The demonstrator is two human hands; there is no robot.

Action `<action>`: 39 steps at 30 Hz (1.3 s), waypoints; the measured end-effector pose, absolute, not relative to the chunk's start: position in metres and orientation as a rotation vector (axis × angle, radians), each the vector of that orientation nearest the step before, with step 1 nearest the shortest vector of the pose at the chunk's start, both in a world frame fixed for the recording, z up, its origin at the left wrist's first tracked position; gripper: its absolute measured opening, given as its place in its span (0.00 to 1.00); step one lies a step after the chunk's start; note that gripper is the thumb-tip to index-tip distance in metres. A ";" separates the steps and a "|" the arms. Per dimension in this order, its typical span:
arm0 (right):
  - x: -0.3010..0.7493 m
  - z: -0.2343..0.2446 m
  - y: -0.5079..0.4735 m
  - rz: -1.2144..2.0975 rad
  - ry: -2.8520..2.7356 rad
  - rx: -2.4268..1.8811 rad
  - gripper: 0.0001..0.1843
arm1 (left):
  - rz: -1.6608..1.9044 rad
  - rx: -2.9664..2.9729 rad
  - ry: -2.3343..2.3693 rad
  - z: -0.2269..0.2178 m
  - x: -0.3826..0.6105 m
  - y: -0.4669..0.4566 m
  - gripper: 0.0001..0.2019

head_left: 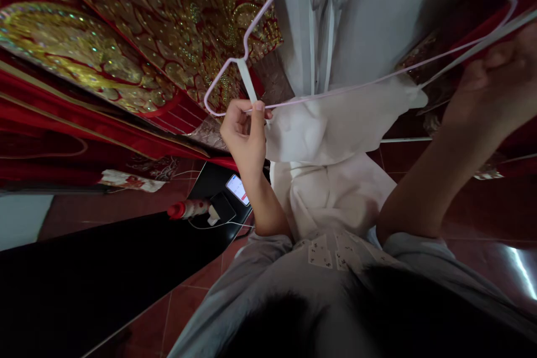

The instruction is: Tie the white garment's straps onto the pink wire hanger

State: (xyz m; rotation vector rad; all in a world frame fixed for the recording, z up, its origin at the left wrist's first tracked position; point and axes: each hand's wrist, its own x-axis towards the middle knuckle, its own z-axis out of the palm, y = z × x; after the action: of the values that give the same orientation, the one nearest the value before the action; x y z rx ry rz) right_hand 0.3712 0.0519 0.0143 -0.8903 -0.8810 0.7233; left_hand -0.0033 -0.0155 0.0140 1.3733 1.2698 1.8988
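A pale pink hanger [264, 11] is held in front of me, its top cut off by the upper edge. Below its bar hangs a white garment [335, 123] with thin straps. One strap [247, 81] loops over the hanger's left shoulder notch. My left hand [247, 128] pinches that strap at the hanger's lower bar, thumb on top. On the right, the other strap [453, 61] is stretched taut from the garment toward the hanger's right end. My right hand [499, 72] is closed at this strap, dim and slightly blurred, with its fingertips partly hidden.
Red and gold sequined costumes [168, 28] hang at the left. A black table [126, 268] holds a lit phone [238, 189], a red-capped bottle [188, 209], a dark box [222, 207] and a white cable. Pale metal bars [321, 39] stand ahead. Red tiles cover the floor.
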 end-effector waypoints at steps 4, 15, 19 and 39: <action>0.330 0.009 0.026 0.883 -0.897 -0.721 0.23 | 1.870 1.377 1.275 0.013 -0.001 -0.015 0.16; 0.233 0.016 0.008 0.592 -1.370 -1.046 0.17 | 1.888 1.244 1.153 0.019 -0.002 -0.021 0.17; 0.235 0.016 0.004 0.410 -1.492 -1.105 0.04 | 1.664 1.189 0.997 0.029 -0.014 -0.033 0.15; 0.232 0.003 0.006 0.414 -1.611 -1.094 0.20 | 2.149 0.986 1.139 -0.021 -0.061 -0.001 0.13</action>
State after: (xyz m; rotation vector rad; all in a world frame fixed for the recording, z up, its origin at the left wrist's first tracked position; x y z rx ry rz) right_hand 0.2321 0.0057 0.0035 -1.0943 -1.6113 0.4142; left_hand -0.0607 -0.0012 -0.0206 0.9865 1.1393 2.1490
